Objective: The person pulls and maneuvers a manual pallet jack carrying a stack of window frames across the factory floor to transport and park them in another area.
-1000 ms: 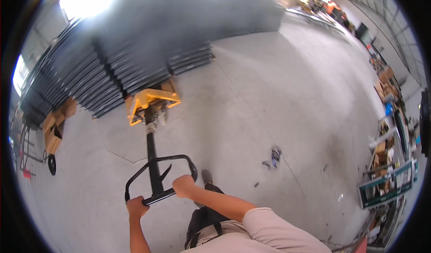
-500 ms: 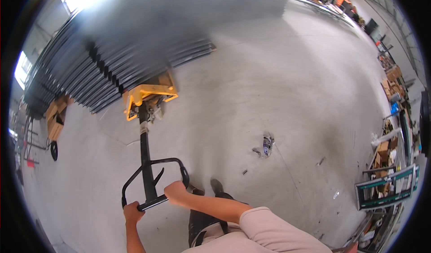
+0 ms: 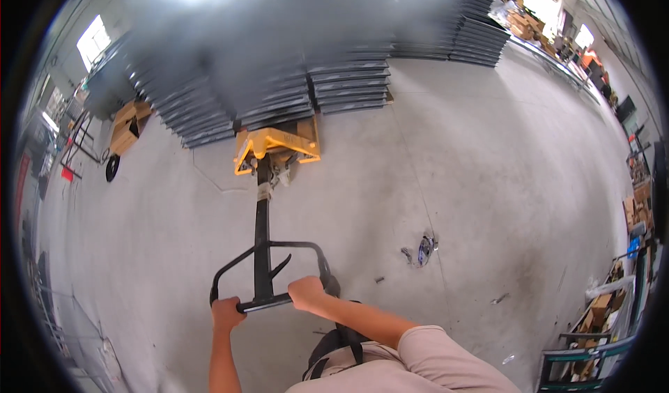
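My left hand [image 3: 226, 314] is wrapped round the left end of the black crossbar of a pallet jack handle [image 3: 262, 215]. At the bar's right end, my right hand [image 3: 306, 294] grips the same handle, its fingers closed. A small black lever [image 3: 281, 265] sticks up inside the handle loop, apart from both hands. The shaft runs away from me to the yellow pallet jack [image 3: 279, 142], which stands against tall stacks of dark grey metal frames [image 3: 272, 104]. Its forks are hidden beneath the stack, and a blur covers the stack's upper part.
An open cardboard box [image 3: 127, 128] and a black ring [image 3: 112, 168] lie left of the stacks. Crumpled litter [image 3: 425, 249] lies on the grey floor to my right. A dark green frame [image 3: 589, 355] and a cluttered shelf [image 3: 613, 292] line the right side.
My view has swung left, so the jack and stacks appear further right and squarer ahead. The handle and both hands have shifted right in view. Both hands keep their grip.
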Action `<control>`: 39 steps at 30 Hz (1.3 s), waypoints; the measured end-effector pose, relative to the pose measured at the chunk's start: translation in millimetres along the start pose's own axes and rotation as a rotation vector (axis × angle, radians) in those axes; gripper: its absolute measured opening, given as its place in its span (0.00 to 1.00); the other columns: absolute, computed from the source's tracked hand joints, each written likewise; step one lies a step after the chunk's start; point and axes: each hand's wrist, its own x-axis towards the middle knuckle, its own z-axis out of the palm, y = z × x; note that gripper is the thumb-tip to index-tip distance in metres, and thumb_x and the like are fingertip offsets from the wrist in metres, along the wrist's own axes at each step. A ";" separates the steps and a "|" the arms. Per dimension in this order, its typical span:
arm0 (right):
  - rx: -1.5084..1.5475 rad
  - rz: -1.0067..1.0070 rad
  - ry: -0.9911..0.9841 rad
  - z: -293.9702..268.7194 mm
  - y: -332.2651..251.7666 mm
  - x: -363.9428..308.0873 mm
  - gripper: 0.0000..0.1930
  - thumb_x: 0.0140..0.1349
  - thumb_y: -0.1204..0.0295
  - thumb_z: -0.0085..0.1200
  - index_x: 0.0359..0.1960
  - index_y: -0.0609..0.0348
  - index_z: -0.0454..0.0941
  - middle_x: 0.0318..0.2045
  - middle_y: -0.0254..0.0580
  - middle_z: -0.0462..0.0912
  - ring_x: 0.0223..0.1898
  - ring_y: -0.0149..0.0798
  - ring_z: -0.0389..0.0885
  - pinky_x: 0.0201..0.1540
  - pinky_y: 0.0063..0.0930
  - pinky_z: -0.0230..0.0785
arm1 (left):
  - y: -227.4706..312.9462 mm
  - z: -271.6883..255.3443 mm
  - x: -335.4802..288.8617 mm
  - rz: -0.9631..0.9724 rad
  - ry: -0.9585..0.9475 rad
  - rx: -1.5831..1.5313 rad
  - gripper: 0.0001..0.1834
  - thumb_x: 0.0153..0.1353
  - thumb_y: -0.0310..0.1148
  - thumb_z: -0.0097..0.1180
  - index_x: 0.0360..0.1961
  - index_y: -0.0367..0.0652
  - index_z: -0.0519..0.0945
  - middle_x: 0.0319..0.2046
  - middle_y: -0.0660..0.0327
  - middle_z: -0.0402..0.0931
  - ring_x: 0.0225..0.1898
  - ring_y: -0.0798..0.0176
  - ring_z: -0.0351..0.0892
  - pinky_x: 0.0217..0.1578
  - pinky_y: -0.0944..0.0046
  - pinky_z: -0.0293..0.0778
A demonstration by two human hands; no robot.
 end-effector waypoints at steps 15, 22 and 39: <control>0.067 -0.205 -0.001 -8.5 37.9 -10.4 0.10 0.51 0.73 0.52 0.36 0.58 0.72 0.27 0.47 0.81 0.32 0.55 0.81 0.33 0.48 0.71 | 42.3 -0.9 5.9 -0.156 0.131 -0.021 0.10 0.38 0.30 0.65 0.20 0.45 0.76 0.23 0.57 0.75 0.34 0.49 0.75 0.41 0.53 0.66; -0.005 -0.562 -0.134 -33.4 84.3 -1.2 0.16 0.51 0.70 0.57 0.41 0.59 0.71 0.27 0.46 0.80 0.33 0.52 0.80 0.34 0.45 0.71 | 38.8 -12.2 2.5 -0.239 0.093 0.040 0.10 0.35 0.29 0.66 0.17 0.44 0.74 0.23 0.57 0.74 0.33 0.49 0.74 0.42 0.52 0.66; 0.084 -0.224 -0.259 -76.9 59.5 -2.9 0.15 0.53 0.57 0.56 0.36 0.54 0.75 0.26 0.45 0.81 0.30 0.51 0.82 0.30 0.46 0.73 | 87.3 -52.8 21.4 -0.285 0.009 0.069 0.09 0.38 0.30 0.62 0.23 0.47 0.76 0.26 0.58 0.75 0.37 0.51 0.75 0.49 0.54 0.66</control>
